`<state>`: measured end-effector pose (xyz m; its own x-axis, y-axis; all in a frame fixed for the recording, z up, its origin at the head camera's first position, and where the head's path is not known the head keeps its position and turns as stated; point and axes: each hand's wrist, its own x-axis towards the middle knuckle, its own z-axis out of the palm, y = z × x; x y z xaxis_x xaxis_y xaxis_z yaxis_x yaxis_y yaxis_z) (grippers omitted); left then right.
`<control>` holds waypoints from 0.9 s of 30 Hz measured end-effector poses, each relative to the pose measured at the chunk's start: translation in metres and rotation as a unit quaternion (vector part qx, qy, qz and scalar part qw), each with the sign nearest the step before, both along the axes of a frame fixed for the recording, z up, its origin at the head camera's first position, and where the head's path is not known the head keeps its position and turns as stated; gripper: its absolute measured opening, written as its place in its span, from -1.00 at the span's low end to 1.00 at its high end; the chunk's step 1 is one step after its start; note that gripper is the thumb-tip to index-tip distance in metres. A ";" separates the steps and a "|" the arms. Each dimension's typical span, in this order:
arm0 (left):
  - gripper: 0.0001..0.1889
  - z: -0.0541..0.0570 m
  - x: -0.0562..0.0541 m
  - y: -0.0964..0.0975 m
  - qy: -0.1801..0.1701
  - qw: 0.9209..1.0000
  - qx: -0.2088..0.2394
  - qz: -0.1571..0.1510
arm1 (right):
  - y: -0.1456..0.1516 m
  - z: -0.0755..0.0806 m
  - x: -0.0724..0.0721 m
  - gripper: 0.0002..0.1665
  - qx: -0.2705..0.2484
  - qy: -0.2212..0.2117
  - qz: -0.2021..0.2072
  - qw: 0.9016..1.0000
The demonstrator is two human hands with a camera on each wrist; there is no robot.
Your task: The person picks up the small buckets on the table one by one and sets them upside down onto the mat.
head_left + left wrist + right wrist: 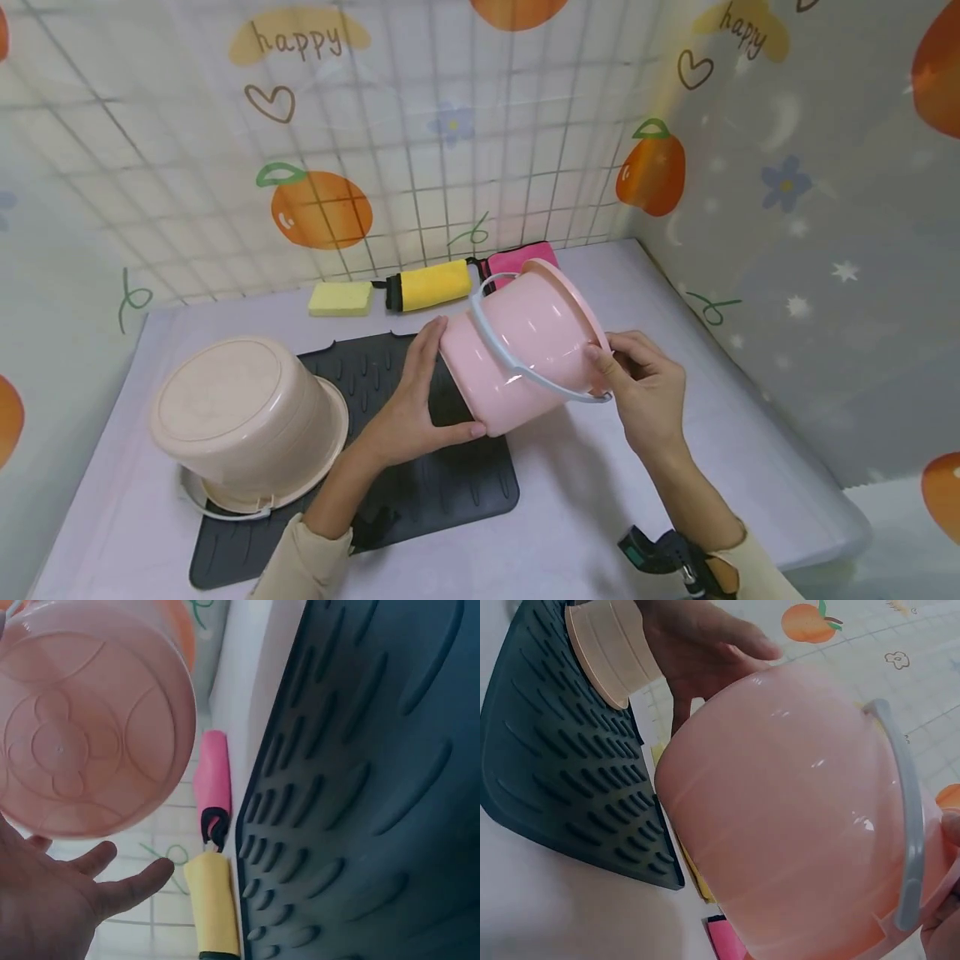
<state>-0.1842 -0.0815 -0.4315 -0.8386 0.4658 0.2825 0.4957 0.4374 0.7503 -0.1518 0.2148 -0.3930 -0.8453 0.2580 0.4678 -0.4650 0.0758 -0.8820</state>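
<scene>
A glossy pink bucket [525, 350] with a pale blue handle [510, 354] is tilted on its side in the air, its mouth toward the right. My right hand [648, 396] pinches the bucket's rim between thumb and fingers. At the base, my left hand [408, 412] spreads its thumb and straight fingers across the bottom edge. The left wrist view shows a raised flower pattern on the bucket's bottom [75, 742]. On the left, a cream bucket [240, 408] stands upside down, partly over the dark ridged mat [465, 475].
Along the back wall lie a yellow sponge [340, 299], a rolled yellow cloth pouch [435, 286] with black ends, and a pink pouch [536, 252] partly behind the pink bucket. A patterned curtain [487, 125] encloses the white table [712, 467] at the back and sides.
</scene>
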 end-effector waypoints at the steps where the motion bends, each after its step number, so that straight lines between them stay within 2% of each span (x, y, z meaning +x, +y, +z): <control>1: 0.41 -0.002 0.000 0.000 -0.001 1.000 0.010 -0.001 | -0.002 -0.001 0.000 -0.80 -0.003 -0.002 0.003 1.000; 7: 0.38 -0.019 -0.003 0.006 0.014 0.998 0.067 0.004 | -0.008 -0.007 0.001 -0.80 0.010 -0.030 -0.008 0.999; 14: 0.35 -0.025 -0.002 0.012 0.007 0.991 0.135 -0.013 | -0.006 -0.014 0.003 -0.78 0.001 -0.043 -0.006 0.999; 17: 0.36 -0.028 -0.001 0.016 0.024 0.988 0.152 -0.007 | -0.006 -0.015 0.004 -0.78 -0.002 -0.050 -0.013 0.999; 21: 0.30 -0.026 0.000 0.016 0.061 0.986 0.154 0.020 | -0.008 -0.016 0.005 -0.76 0.010 -0.074 -0.003 0.997; 27: 0.26 -0.015 -0.001 0.005 0.101 0.984 0.144 0.040 | -0.005 -0.016 0.006 -0.74 0.080 -0.096 0.037 0.991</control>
<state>-0.1857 -0.0763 -0.4460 -0.7829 0.2763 0.5574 0.6196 0.2654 0.7387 -0.1456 0.2097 -0.4095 -0.9368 0.1274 0.3258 -0.2986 0.1942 -0.9344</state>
